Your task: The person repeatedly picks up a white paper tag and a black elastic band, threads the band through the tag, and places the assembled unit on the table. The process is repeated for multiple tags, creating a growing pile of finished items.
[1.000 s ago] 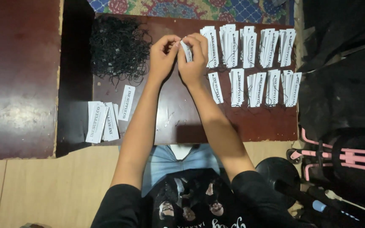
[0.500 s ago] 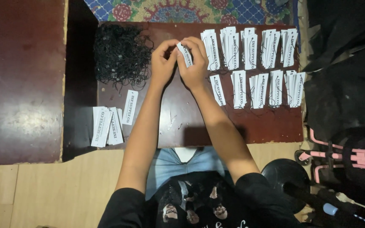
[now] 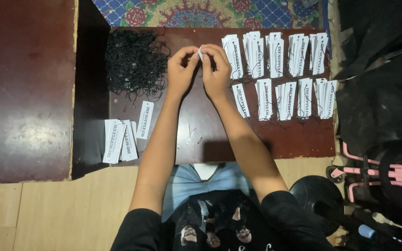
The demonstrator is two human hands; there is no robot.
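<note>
Dark wooden table [image 3: 196, 139] on pale flooring [image 3: 61, 214]; both hands' fingers [image 3: 192, 55] pinch one white tag [image 3: 200, 54].

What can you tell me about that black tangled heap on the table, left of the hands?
The black tangled heap looks like a loose pile of thin dark cords or elastic loops, with stray strands curling out at its edges. It lies flat on the dark reddish-brown table, at its far left corner, just left of the left hand. Neither hand appears to touch it. Nearer the person, a single white paper tag lies apart from it. How many cords it holds cannot be told.
</note>
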